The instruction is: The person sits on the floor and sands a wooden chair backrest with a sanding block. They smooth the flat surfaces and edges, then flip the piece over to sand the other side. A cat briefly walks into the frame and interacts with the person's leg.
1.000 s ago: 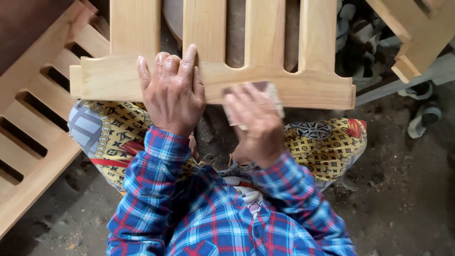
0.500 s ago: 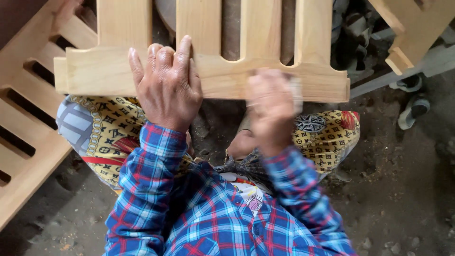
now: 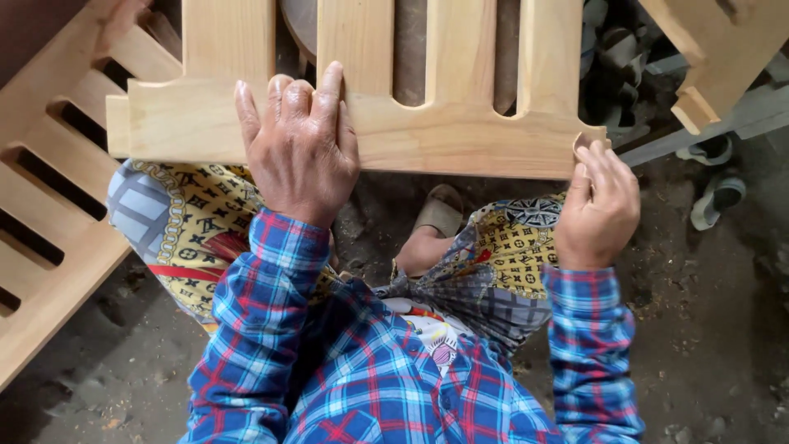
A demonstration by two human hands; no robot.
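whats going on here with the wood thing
A person in a blue plaid shirt sits on the ground with a slatted wooden panel across their lap. The left hand lies flat on its bottom rail, pressing it down. The right hand is at the rail's right end corner, fingers curled around something small there. Another slatted panel lies to the left.

I see a dusty dirt floor; a slatted wooden panel lies left of my left-hand grip, sandals right of my right.
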